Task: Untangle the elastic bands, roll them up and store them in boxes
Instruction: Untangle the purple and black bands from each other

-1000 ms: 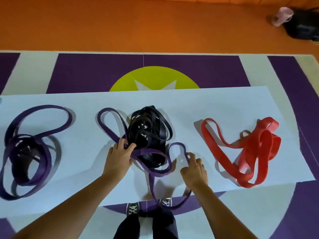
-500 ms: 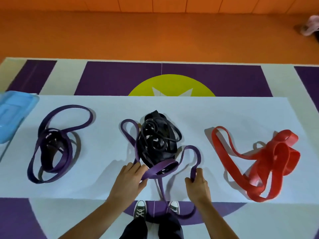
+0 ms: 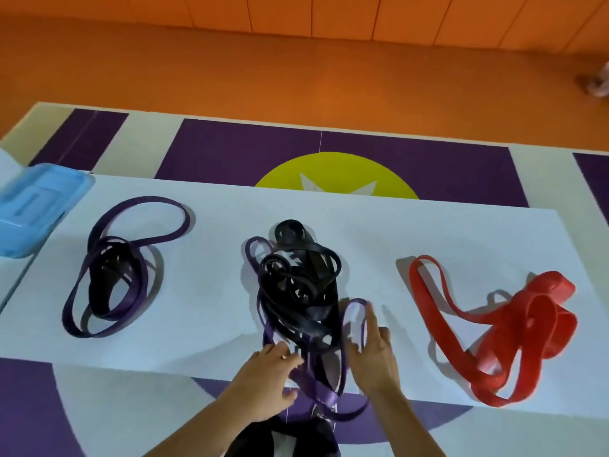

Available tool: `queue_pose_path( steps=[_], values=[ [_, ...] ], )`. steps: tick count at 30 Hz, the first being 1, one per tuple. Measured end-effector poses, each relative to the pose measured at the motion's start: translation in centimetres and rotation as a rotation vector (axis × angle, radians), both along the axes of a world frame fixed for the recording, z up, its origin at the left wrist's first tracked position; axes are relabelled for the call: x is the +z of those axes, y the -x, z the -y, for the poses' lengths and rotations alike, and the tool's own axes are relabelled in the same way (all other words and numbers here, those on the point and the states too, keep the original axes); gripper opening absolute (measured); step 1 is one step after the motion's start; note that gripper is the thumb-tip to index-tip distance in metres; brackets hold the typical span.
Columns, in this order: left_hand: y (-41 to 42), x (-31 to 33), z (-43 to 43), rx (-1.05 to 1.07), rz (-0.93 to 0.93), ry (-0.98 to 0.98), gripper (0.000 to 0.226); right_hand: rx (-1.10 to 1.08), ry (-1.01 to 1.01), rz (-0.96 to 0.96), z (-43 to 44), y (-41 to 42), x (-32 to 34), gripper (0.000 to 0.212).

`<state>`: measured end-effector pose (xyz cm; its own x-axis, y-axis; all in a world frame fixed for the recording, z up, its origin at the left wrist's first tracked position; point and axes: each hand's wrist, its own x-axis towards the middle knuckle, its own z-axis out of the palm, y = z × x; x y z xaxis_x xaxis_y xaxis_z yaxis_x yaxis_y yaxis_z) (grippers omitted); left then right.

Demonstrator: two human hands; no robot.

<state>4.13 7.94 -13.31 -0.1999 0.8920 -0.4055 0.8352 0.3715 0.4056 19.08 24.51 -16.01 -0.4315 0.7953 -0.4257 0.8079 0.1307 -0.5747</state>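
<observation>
Purple and black bands [image 3: 309, 316] sit tangled on the sheet [image 3: 204, 308]; right hand [image 3: 372, 354] lies flat-fingered against a loop, left hand [image 3: 270, 377] too blurred to tell. Pulling hard could tighten the knot

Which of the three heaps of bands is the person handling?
The middle heap, black tangled with purple: the left hand and the right hand are at its near end. The purple heap at left and the red heap lie untouched.
</observation>
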Motion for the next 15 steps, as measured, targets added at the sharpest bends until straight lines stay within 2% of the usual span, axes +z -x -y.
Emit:
queue_pose_path(
  steps=[2, 5, 8, 11, 13, 15],
  values=[
    [0.8, -0.5, -0.1, 0.011, -0.028, 0.051, 0.046, 0.140, -0.137, 0.116, 0.3, 0.4, -0.4, 0.062],
    [2.0, -1.3, 0.3, 0.109, -0.064, -0.004, 0.045, 0.223, -0.287, 0.057, 0.6, 2.3, -0.2, 0.058],
    [2.9, -2.3, 1.1, 0.329, -0.082, -0.073, 0.047, 0.406, -0.390, -0.013, 0.8, 5.4, 1.0, 0.079],
    [4.0, -3.4, 1.4, 0.496, -0.102, -0.129, 0.054, 0.600, -0.201, 0.029, 1.4, 9.0, 1.3, 0.117],
    [4.6, -4.2, 1.2, 0.470, -0.099, -0.103, 0.061, 0.636, -0.178, 0.174, 1.5, 11.2, 0.6, 0.124],
    [4.6, -4.9, 0.8, 0.408, -0.082, -0.085, 0.071, 0.613, -0.279, 0.292, 0.9, 12.8, -0.1, 0.120]
  ],
)
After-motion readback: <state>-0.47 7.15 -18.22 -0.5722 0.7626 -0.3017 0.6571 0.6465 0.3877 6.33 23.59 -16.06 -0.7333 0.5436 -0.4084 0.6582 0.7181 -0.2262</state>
